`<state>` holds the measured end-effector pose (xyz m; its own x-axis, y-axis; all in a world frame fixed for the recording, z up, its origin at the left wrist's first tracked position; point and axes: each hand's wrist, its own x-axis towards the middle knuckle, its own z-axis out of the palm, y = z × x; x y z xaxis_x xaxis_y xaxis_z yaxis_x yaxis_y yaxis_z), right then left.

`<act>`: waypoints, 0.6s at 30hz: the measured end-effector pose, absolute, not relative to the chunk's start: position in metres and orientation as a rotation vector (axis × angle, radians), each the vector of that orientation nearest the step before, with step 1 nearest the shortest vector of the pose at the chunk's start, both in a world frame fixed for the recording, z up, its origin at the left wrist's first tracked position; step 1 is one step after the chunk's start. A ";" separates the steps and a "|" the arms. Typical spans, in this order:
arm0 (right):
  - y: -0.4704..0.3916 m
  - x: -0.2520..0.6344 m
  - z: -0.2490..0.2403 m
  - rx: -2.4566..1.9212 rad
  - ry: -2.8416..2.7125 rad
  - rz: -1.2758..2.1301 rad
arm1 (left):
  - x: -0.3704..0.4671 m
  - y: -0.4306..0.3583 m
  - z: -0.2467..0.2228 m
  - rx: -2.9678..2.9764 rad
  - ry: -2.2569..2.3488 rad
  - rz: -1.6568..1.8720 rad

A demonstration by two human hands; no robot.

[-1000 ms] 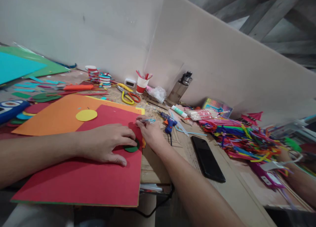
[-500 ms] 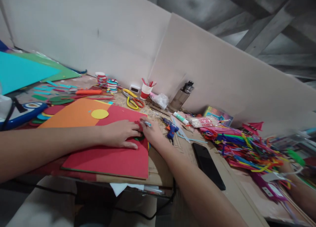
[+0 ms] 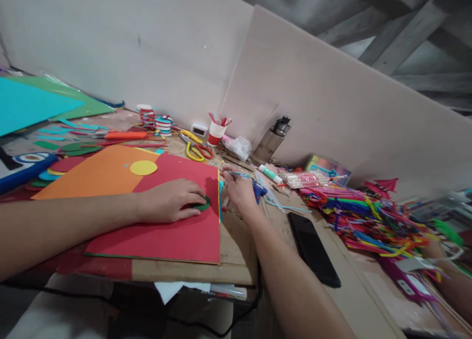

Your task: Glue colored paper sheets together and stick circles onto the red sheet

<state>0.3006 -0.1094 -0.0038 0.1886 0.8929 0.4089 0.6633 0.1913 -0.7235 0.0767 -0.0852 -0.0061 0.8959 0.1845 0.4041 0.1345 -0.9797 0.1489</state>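
Observation:
A red sheet (image 3: 155, 240) lies at the table's front with an orange sheet (image 3: 96, 174) and a yellow disc (image 3: 143, 168) beyond it. My left hand (image 3: 175, 199) rests on the red sheet, its fingertips over a dark green disc (image 3: 202, 204) that they partly cover. Just right of the sheet's edge is my right hand (image 3: 239, 189), raised a little, its fingers closed on a thin pen (image 3: 239, 174) with a light blue barrel. Behind that hand a blue glue gun (image 3: 259, 190) is partly hidden.
A black phone (image 3: 313, 248) lies right of my right forearm. Scissors (image 3: 195, 151), a red-and-white cup (image 3: 216, 132), a bottle (image 3: 271, 140) and a glue stick (image 3: 270, 174) stand or lie behind. Pipe cleaners (image 3: 354, 211) are heaped at right, near another person's arm (image 3: 455, 285).
My right hand has lifted away from the green disc and moved right with the pen, past the sheet's edge. More of the disc shows. My left hand has stayed on it.

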 end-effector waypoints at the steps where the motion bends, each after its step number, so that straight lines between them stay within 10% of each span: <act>1: -0.109 0.301 -0.004 -1.552 -1.547 0.302 | 0.077 -0.086 -0.006 2.936 0.266 0.644; 18: -0.110 0.295 0.001 -1.626 -1.587 0.273 | 0.077 -0.093 -0.002 2.925 0.280 0.593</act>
